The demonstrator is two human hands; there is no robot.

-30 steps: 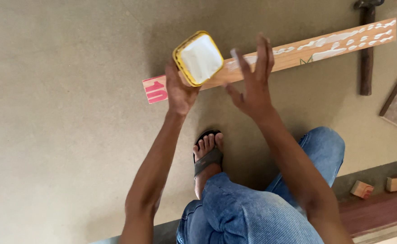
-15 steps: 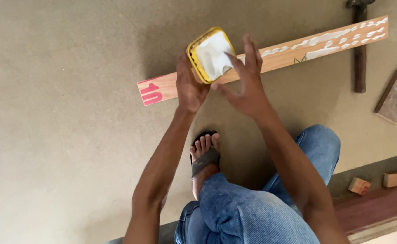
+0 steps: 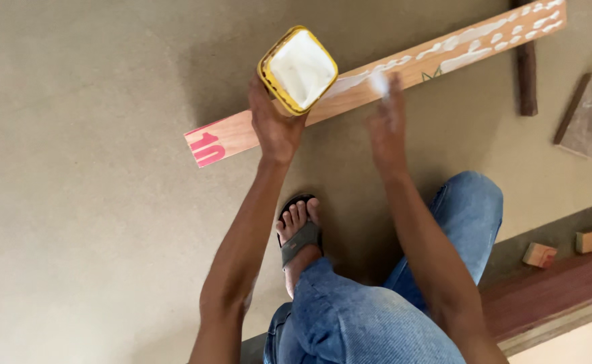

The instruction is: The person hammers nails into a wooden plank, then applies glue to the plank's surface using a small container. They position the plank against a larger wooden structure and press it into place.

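My left hand [image 3: 275,125] grips a yellow square tub [image 3: 298,69] filled with white paste, held tilted above a long wooden plank [image 3: 350,94]. The plank lies across the floor, with a red painted mark at its near left end and white paste dabbed along its far right part. My right hand [image 3: 387,121] is blurred just right of the tub, over the plank, with a dab of white paste on its fingertips. The fingers hold no object.
A hammer handle [image 3: 526,77] lies beyond the plank at the upper right, beside a flat grey block [image 3: 589,114]. Two small wooden blocks [image 3: 540,255] sit by a reddish board [image 3: 558,296] at the lower right. My sandalled foot [image 3: 299,229] rests on the floor.
My right hand has come out of the tub and moved right over the plank, carrying paste on its fingers. The left hand keeps holding the tub.
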